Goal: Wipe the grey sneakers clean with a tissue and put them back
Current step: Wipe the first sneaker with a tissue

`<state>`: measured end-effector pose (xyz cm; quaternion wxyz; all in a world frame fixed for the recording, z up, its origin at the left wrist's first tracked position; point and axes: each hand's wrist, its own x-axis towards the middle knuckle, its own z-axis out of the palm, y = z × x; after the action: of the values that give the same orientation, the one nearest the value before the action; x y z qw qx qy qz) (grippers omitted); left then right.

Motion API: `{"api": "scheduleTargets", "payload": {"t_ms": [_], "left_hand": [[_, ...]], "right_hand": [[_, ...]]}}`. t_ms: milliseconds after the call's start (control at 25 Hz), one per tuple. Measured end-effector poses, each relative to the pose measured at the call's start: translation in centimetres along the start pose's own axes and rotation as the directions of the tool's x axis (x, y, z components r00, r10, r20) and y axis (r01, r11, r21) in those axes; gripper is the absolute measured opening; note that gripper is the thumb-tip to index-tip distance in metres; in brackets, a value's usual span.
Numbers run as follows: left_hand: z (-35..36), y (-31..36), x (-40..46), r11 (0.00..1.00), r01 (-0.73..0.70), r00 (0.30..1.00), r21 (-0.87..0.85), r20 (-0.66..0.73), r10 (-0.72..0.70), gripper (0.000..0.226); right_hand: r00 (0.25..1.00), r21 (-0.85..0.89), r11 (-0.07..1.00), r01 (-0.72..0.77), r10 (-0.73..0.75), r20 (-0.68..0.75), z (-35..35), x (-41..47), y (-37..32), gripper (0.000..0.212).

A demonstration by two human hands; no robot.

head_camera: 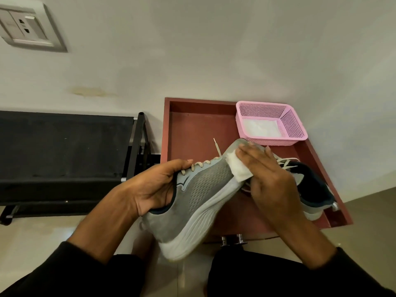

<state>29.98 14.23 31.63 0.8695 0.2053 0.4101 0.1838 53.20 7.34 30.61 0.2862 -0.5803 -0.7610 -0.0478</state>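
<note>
We hold one grey sneaker (199,196) up in front of us, tilted so its toe points away and up toward the right and its white sole faces down and to the right. Our left hand (158,187) grips it at the collar, fingers reaching into the opening and thumb curled over the top near the cream laces. Our right hand (272,179) lies over the toe end with fingers mostly straight, pressing a folded white tissue (239,168) against the grey mesh just behind the toe cap; the tissue shows beneath the fingers and palm. The second grey sneaker (315,189) lies behind our right hand on the reddish-brown tray-like surface (192,129), its dark lining and loose laces showing, with much of it hidden by the hand. At the far right corner of that surface sits a pink perforated basket (293,125) with white tissues lying flat on its bottom. To the left stands a black shoe rack (64,153) with a fabric shelf and metal frame, close beside the red surface. Behind everything is a pale wall, with a switch and socket plate (27,28) at the upper left. Black sleeves cover both of our forearms at the bottom of the view.
</note>
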Motion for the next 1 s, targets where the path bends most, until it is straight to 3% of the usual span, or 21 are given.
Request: {"api": "scheduleTargets", "payload": {"t_ms": [40, 160, 280, 440, 560, 680, 720, 840, 960, 1000], "left_hand": [[0.0, 0.0, 0.1, 1.000, 0.000, 1.000, -0.003, -0.003, 0.000, 0.032], [0.0, -0.1, 0.3, 1.000, -0.003, 1.000, -0.008, -0.016, 0.003, 0.034], [-0.4, -0.1, 0.6, 1.000, -0.007, 0.999, -0.025, -0.047, 0.006, 0.035], [-0.2, 0.0, 0.6, 1.000, -0.008, 0.998, -0.024, -0.056, 0.007, 0.035], [-0.4, 0.0, 0.8, 1.000, -0.014, 0.997, -0.028, -0.077, 0.012, 0.033], [-0.5, 0.0, 0.7, 1.000, -0.007, 0.997, -0.014, -0.076, 0.006, 0.033], [-0.4, 0.0, 0.7, 1.000, -0.006, 0.997, -0.014, -0.075, 0.005, 0.033], [-0.4, 0.1, 0.6, 1.000, -0.007, 0.996, -0.026, -0.091, 0.004, 0.032], [-0.4, 0.1, 0.6, 1.000, -0.009, 0.997, -0.024, -0.081, 0.007, 0.034], [-0.2, 0.2, 0.4, 1.000, -0.014, 0.997, -0.019, -0.074, 0.012, 0.033]], "right_hand": [[1.000, -0.017, 1.000, 0.016, -0.016, 0.021, 0.0, -0.3, 0.0, 0.051], [0.954, -0.054, 0.962, 0.269, -0.258, 0.156, 0.1, -1.9, 0.0, 0.050], [0.991, -0.041, 0.992, 0.118, -0.115, 0.061, -0.4, -1.3, 1.6, 0.048], [0.933, -0.082, 0.936, 0.341, -0.327, 0.149, 0.2, -2.7, 0.8, 0.036], [0.987, -0.076, 0.984, 0.160, -0.158, 0.037, 0.1, -1.8, 1.7, 0.040], [0.939, -0.095, 0.940, 0.328, -0.313, 0.144, 0.7, -3.0, 0.7, 0.036], [0.943, -0.105, 0.941, 0.321, -0.309, 0.122, 0.6, -2.8, 1.3, 0.035], [0.995, -0.084, 0.992, 0.093, -0.095, -0.026, 0.0, -1.1, 2.4, 0.039], [0.939, -0.087, 0.939, 0.333, -0.323, 0.119, 0.9, -2.7, 0.3, 0.036], [0.931, -0.083, 0.932, 0.353, -0.342, 0.125, 0.8, -2.6, 0.8, 0.036]]}}
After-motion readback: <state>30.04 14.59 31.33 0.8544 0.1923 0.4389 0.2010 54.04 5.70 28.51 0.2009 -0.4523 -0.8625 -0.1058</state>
